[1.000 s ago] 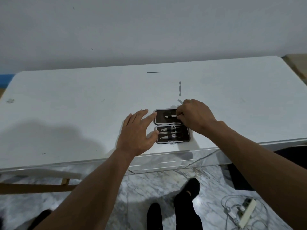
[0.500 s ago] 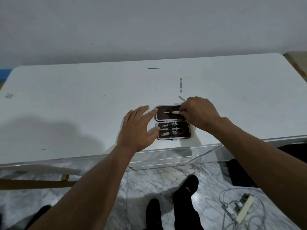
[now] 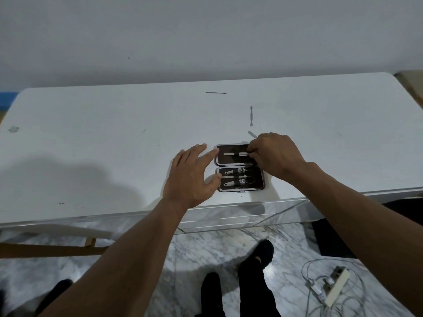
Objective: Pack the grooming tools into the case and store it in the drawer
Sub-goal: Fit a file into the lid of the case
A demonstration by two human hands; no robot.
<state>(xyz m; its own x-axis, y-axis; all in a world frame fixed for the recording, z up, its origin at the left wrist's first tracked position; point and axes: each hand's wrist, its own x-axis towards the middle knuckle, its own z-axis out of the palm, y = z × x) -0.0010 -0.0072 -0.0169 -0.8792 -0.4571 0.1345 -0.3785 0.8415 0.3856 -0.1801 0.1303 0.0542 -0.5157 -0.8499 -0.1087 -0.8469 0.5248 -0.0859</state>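
Fingers of the right hand (image 3: 275,154) pinch a slim metal nail tool (image 3: 235,154) into the open manicure case (image 3: 239,168) near the table's (image 3: 91,145) front edge; the left hand (image 3: 191,177), fingers spread, steadies the case's side. Light, stiff, likely slippery, the tool is best gripped at its handle end.

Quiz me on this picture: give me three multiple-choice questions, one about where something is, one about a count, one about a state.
1. Where does the case lie?
A. near the front edge of the table
B. on the floor
C. against the wall

2. How many tools lie loose on the table beyond the case?
A. none
B. three
C. six

3. What state is the case in?
A. shut
B. open flat
C. upside down

Answers:
1 A: it sits just behind the table's front edge.
2 B: a thin rod, a pusher and a file lie loose there.
3 B: both halves face up; the right hand sets a tool in the far half, while the left hand steadies the case.
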